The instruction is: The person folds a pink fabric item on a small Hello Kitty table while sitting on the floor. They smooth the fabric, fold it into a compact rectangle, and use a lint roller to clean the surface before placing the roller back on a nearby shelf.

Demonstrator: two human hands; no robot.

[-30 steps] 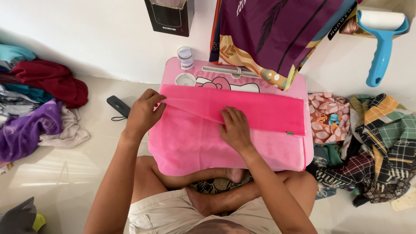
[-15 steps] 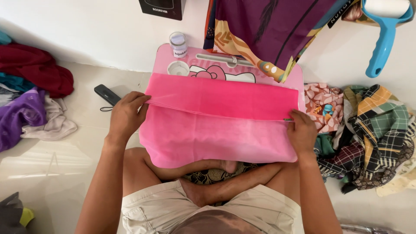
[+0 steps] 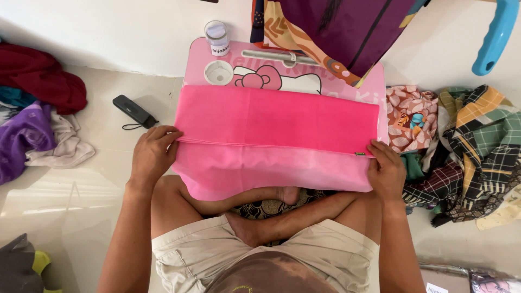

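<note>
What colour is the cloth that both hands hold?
The cloth is bright pink, paler on the lower layer; the head view shows it best.

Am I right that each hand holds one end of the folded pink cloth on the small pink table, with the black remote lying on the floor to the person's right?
Not quite: the head view shows the black remote on the floor to the person's left, beyond the left hand. The rest stands: the right hand holds the other end of the pink cloth.

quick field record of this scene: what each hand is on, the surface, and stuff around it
left hand: grips left end of folded pink cloth
right hand: grips cloth's right end
surface: small pink lap table
on table: clear lidded jar
floor left: black oblong device, red and purple clothes
floor right: plaid fabrics
</note>
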